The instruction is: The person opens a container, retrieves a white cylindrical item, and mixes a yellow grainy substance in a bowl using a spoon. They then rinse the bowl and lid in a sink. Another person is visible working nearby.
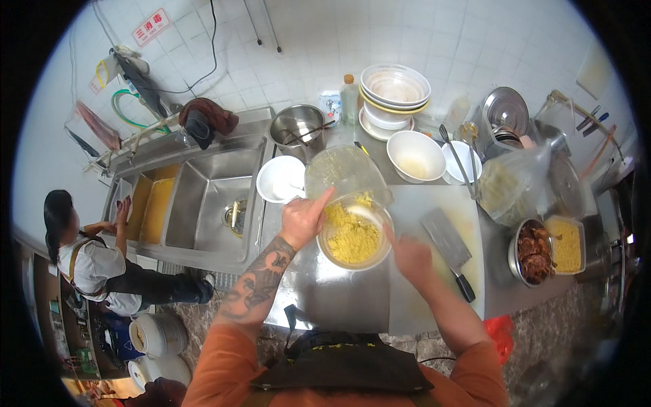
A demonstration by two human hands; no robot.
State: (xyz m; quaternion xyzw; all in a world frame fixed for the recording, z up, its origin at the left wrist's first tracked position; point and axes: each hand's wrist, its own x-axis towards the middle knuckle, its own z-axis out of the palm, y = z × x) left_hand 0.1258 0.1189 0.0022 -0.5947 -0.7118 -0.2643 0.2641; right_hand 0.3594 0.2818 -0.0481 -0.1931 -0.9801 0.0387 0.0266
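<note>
My left hand (304,217) grips the near side of a clear plastic container (346,170), which is tipped over a white bowl (356,265). Yellow crumbly food (353,236) lies in the bowl and reaches up to the container's mouth. My right hand (413,257) is at the right rim of the bowl with a finger extended towards it; whether it touches is unclear. A cleaver with a black handle (447,244) lies on the white cutting board (407,203), right of my right hand.
Behind stand a steel pot (297,127), white bowls (417,155) and stacked bowls (394,86). A bowl of brown meat (533,254) and a tub of yellow food (565,246) are at right. At left, a person (91,259) stands by the steel sink (208,203).
</note>
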